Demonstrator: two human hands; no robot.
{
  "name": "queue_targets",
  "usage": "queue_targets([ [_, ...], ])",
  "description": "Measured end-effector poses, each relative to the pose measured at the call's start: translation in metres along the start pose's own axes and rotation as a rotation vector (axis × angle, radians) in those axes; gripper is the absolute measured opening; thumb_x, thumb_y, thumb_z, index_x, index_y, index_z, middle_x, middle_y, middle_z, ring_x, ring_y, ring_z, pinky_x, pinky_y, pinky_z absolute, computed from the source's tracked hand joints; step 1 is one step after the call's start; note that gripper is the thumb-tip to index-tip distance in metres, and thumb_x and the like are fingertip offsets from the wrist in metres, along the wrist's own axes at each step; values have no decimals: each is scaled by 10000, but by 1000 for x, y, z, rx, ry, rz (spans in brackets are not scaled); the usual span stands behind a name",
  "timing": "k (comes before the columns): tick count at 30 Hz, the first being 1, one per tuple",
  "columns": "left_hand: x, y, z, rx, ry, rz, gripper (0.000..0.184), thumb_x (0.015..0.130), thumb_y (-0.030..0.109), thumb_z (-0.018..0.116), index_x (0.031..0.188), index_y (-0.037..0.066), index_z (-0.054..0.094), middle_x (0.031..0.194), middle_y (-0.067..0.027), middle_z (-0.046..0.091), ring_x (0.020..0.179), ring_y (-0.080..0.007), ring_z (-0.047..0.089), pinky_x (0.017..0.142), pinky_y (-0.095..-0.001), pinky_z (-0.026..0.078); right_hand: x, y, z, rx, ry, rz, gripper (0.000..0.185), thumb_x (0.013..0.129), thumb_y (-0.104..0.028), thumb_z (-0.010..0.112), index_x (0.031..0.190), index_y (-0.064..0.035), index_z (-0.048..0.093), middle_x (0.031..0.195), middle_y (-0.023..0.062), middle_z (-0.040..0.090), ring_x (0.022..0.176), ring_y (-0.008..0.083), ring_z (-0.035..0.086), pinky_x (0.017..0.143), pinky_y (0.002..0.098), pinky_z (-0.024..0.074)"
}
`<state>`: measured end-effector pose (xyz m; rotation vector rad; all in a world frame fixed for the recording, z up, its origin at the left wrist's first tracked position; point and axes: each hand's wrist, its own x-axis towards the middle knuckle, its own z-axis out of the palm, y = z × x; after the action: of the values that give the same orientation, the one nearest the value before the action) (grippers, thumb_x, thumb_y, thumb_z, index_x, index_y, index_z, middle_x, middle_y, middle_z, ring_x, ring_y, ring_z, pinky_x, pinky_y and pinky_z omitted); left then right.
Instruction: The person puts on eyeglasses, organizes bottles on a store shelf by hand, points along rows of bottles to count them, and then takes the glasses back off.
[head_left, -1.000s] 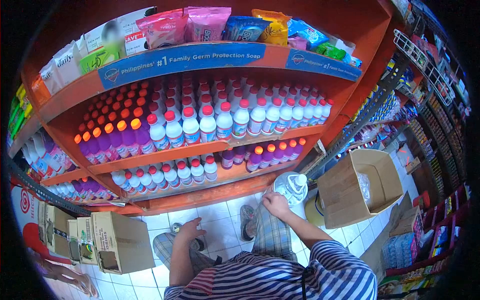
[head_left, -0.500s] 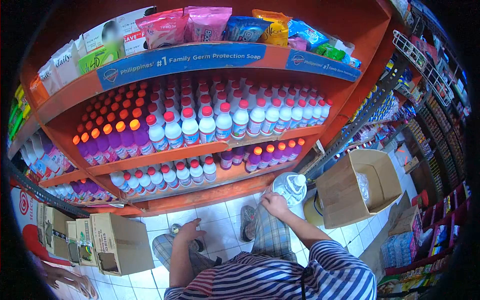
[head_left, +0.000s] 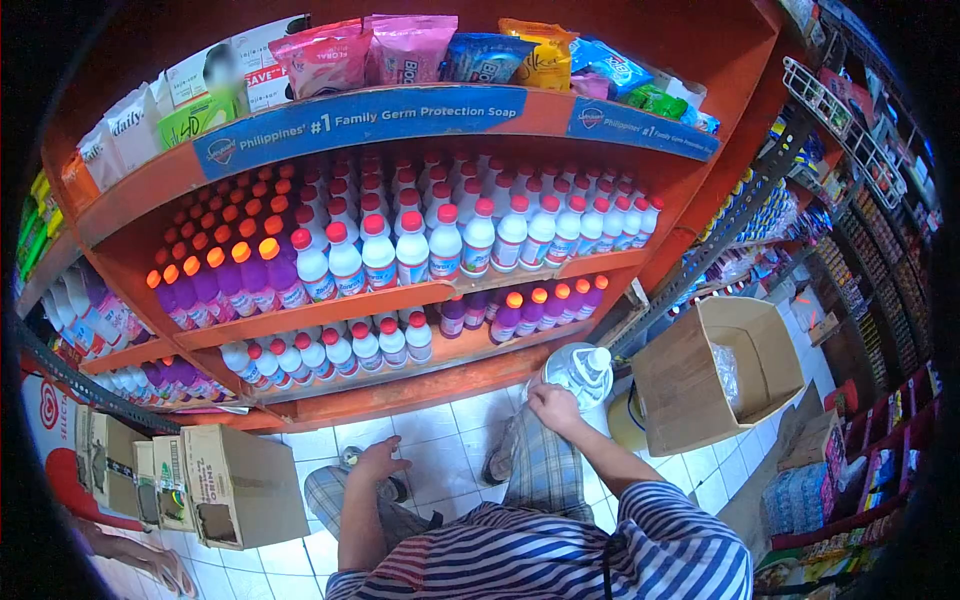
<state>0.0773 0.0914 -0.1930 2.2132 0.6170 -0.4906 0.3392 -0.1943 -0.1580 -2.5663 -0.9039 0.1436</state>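
Observation:
My left hand [head_left: 379, 462] rests by my left knee [head_left: 325, 487], fingers spread and nothing in them. On top of my right knee [head_left: 530, 445] lies my right hand [head_left: 555, 408], its fingers curled in with nothing visible in them. Just beyond it stands a clear plastic water jug [head_left: 582, 372] with a white cap; I cannot tell whether the hand touches it. In front are shelves of white bottles with red caps [head_left: 411, 250] and purple bottles with orange caps [head_left: 240, 275]. The lower shelf holds more white bottles [head_left: 365, 345] and purple bottles [head_left: 508, 315].
An open cardboard box [head_left: 690, 385] with clear plastic inside stands at my right, beside a yellowish container [head_left: 627, 422]. More cardboard boxes [head_left: 250, 485] are on the tiled floor at left. Another person's foot [head_left: 172, 570] shows at lower left. Packs of wipes [head_left: 415, 48] line the top shelf.
My view has shifted very slightly, and my right knee has moved a little left over my foot. At lower left, the other person's limbs have shifted. Both my hands keep nearly the same pose.

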Motion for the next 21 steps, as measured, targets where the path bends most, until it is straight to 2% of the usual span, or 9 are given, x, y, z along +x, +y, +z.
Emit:
queue_targets([
  [3, 2, -3, 2, -27, -5, -8, 798, 669, 393, 724, 1325, 54, 421, 1234, -194, 537, 1125, -321, 529, 954, -363, 415, 0, 2, -3, 22, -85, 83, 259, 812, -309, 516, 903, -128, 677, 969, 129, 648, 951, 289, 594, 844, 424, 452],
  [9, 4, -5, 3, -20, 5, 13, 800, 663, 383, 725, 1328, 60, 418, 1215, -196, 550, 1118, -323, 535, 950, -366, 418, -2, 9, -4, 10, -32, 39, 255, 805, -307, 545, 905, -113, 678, 943, 121, 654, 896, 309, 610, 801, 420, 473],
  [21, 4, -1, 1, -10, 1, 35, 784, 672, 384, 713, 1317, 42, 426, 1210, -206, 549, 1115, -337, 532, 946, -376, 419, -6, 20, -8, 21, -32, 95, 247, 806, -298, 537, 908, -119, 674, 934, 139, 649, 904, 316, 606, 807, 416, 471],
])
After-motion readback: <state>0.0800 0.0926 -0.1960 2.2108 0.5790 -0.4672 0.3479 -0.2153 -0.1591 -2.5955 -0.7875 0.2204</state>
